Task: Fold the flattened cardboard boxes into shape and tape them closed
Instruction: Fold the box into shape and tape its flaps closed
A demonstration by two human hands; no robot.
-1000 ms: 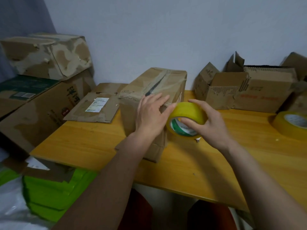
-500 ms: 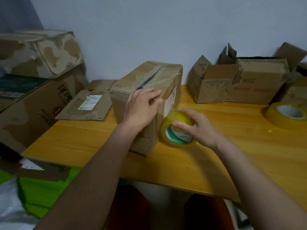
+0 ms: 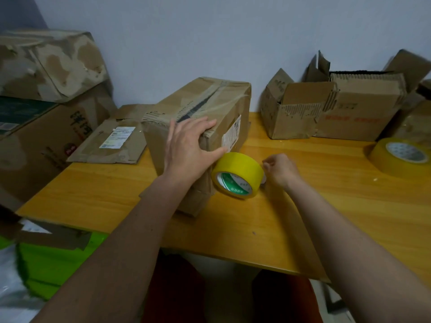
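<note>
A folded cardboard box (image 3: 205, 108) lies on the wooden table (image 3: 303, 217), with clear tape along its top seam. My left hand (image 3: 189, 150) presses flat on its near end, fingers straight over the top edge. A yellow tape roll (image 3: 238, 174) stands on edge on the table, against the box's near right corner. My right hand (image 3: 281, 170) sits just right of the roll with its fingers curled; nothing shows in its grasp. A flattened box (image 3: 112, 143) with a white label lies to the left of the box.
Open, torn cardboard boxes (image 3: 335, 110) stand at the back right against the wall. A second, larger tape roll (image 3: 400, 157) lies flat at the right edge. Stacked boxes (image 3: 46, 94) stand left of the table. Green and white bags (image 3: 46, 264) lie on the floor.
My right hand brought the yellow roll down the box's end to the table and let go of it. My left hand stayed pressed on the box.
</note>
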